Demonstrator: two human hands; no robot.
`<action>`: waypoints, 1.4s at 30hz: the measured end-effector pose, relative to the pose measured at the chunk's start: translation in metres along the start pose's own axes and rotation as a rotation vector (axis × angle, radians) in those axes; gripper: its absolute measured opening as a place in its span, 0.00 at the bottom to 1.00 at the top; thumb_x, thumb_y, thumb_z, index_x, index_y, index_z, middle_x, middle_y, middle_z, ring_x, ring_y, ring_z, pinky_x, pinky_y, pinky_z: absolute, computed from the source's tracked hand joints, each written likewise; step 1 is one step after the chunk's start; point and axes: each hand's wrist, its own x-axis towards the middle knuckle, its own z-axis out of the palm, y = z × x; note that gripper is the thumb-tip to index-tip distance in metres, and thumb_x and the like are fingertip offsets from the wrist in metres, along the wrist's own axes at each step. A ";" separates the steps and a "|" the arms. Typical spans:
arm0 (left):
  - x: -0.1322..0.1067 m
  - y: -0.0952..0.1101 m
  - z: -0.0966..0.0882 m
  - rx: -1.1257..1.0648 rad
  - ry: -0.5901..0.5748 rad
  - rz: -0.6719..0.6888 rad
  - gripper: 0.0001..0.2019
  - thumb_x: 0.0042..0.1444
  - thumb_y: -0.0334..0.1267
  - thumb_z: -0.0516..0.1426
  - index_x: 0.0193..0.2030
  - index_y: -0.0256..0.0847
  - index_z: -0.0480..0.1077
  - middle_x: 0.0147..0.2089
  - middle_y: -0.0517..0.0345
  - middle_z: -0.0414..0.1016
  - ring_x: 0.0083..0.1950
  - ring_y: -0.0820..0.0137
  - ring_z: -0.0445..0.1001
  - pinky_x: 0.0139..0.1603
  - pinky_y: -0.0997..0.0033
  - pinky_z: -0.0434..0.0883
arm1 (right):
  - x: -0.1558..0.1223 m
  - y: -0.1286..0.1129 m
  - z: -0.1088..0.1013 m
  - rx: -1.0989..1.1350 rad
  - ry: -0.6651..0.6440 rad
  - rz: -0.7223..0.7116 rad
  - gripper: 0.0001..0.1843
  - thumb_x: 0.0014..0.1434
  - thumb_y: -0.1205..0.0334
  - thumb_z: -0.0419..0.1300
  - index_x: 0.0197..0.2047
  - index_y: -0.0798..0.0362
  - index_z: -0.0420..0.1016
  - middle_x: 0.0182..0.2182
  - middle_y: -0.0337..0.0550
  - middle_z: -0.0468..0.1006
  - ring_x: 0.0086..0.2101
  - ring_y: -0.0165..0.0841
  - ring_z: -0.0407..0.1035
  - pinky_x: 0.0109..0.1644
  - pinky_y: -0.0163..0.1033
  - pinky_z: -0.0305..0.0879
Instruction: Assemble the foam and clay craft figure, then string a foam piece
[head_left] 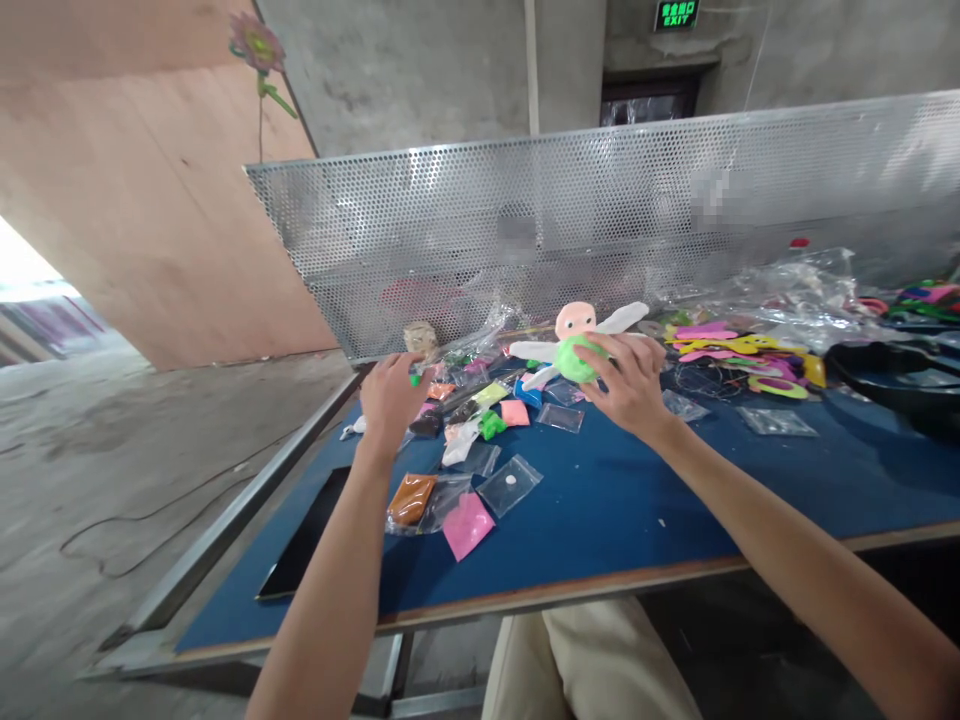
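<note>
My right hand (622,385) is closed around the green body of a modelling clay figure (577,360). The figure has a round pinkish head with two eyes and white wing-like pieces spreading to both sides. It is held upright over the back part of the table. Over the left side of the table, my left hand (394,400) has its thumb and forefinger round a small green piece of clay (415,380); its other fingers are mostly hidden. Between the hands lie packets of coloured clay, among them an orange packet (441,391) and a green lump (492,425).
Nearer me on the blue table (585,520) lie a brown clay packet (412,498), a pink packet (468,525) and a clear zip bag (510,484). A black flat panel (307,535) rests at left. Yellow and pink cut-outs (742,345) sit at right. A perforated metal screen (450,220) stands behind.
</note>
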 end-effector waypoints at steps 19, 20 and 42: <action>-0.030 0.071 0.019 -1.141 -0.578 0.044 0.20 0.58 0.47 0.61 0.53 0.40 0.75 0.49 0.48 0.80 0.47 0.62 0.79 0.48 0.62 0.76 | -0.007 -0.032 0.013 0.043 -0.291 -0.315 0.36 0.66 0.69 0.56 0.69 0.28 0.48 0.67 0.33 0.61 0.62 0.40 0.55 0.63 0.52 0.50; -0.029 0.070 0.022 -1.164 -0.586 0.012 0.20 0.57 0.47 0.61 0.53 0.40 0.75 0.50 0.49 0.79 0.48 0.62 0.78 0.50 0.61 0.76 | -0.008 -0.030 0.014 0.059 -0.285 -0.289 0.37 0.65 0.69 0.56 0.70 0.29 0.48 0.66 0.34 0.61 0.62 0.41 0.55 0.63 0.52 0.51; -0.025 0.054 0.044 -1.434 -0.715 -0.393 0.15 0.58 0.36 0.63 0.52 0.37 0.75 0.54 0.47 0.77 0.51 0.64 0.78 0.61 0.63 0.74 | -0.006 0.008 0.022 0.606 -0.648 0.334 0.17 0.68 0.52 0.50 0.42 0.48 0.79 0.38 0.41 0.82 0.36 0.35 0.75 0.38 0.38 0.65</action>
